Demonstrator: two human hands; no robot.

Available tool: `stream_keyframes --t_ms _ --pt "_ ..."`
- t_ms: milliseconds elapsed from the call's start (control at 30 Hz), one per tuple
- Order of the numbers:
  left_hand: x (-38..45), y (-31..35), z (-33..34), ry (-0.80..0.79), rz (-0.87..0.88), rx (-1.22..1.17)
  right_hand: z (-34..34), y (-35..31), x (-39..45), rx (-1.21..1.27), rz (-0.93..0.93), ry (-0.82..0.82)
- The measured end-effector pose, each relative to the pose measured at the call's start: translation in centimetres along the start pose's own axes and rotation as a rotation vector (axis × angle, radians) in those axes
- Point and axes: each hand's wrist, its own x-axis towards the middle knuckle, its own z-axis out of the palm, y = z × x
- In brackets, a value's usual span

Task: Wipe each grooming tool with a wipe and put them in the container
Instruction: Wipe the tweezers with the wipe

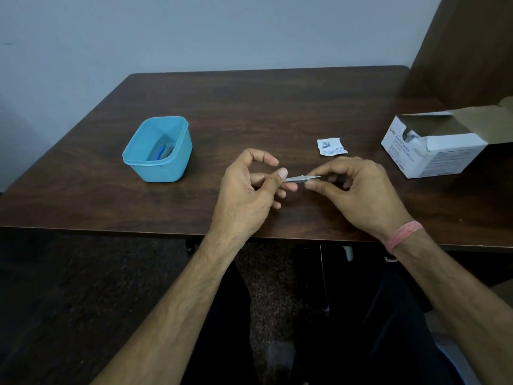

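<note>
Slim silver metal grooming tool (301, 178), pinched at opposite ends by left hand (249, 194) and right hand (358, 193), beside light-blue plastic container (158, 159).

There was one table (277, 107). On it stood one blue container (158, 150), one open white box (433, 145) far to the container's right, and one torn wrapper (331, 146) between them. Two hands (247, 190) (358, 190) were near the container's right, sharing one thin metal tool (301, 178). At least one blue-handled item (162, 154) lay inside the container.
</note>
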Motion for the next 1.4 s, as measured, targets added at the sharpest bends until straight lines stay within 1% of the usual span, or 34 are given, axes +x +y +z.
stream_keyframes --t_ms 133,233,400,567,733,967,1067,1133,1233,1333,1400 --pt "-0.1 0.0 -0.3 -0.024 0.006 -0.019 -0.3 -0.5 -0.2 0.072 0.003 -0.008" --pt "-0.3 0.2 -0.2 -0.058 0.002 0.010 -0.8 -0.9 -0.3 0.176 0.009 -0.058" --pt "-0.3 0.1 0.2 -0.087 0.015 0.117 -0.7 -1.3 -0.4 0.118 -0.051 -0.151" --pt "-0.3 0.3 0.3 -0.072 0.015 0.082 -0.6 -1.3 -0.6 0.136 -0.014 -0.118" --pt "0.2 0.3 0.6 -0.016 0.018 0.064 -0.3 -0.7 -0.6 0.137 0.038 0.004" --pt "0.0 0.5 0.3 0.008 0.019 0.005 -0.4 -1.3 -0.6 0.224 0.016 -0.019" --pt "0.0 0.5 0.6 0.004 0.000 0.029 -0.4 -1.2 -0.4 0.271 0.001 -0.080" --pt "0.1 0.4 0.8 0.007 0.000 0.062 -0.2 -1.2 -0.3 0.253 0.004 -0.100" --pt "0.2 0.1 0.9 0.002 -0.016 0.085 0.0 -1.0 -0.2 0.203 0.003 -0.087" --pt "0.3 -0.1 0.8 -0.027 -0.038 0.132 0.5 -0.7 -0.3 0.049 -0.084 -0.043" --pt "0.5 0.0 0.9 -0.030 -0.054 0.125 0.5 -0.5 -0.3 -0.013 -0.101 -0.030"
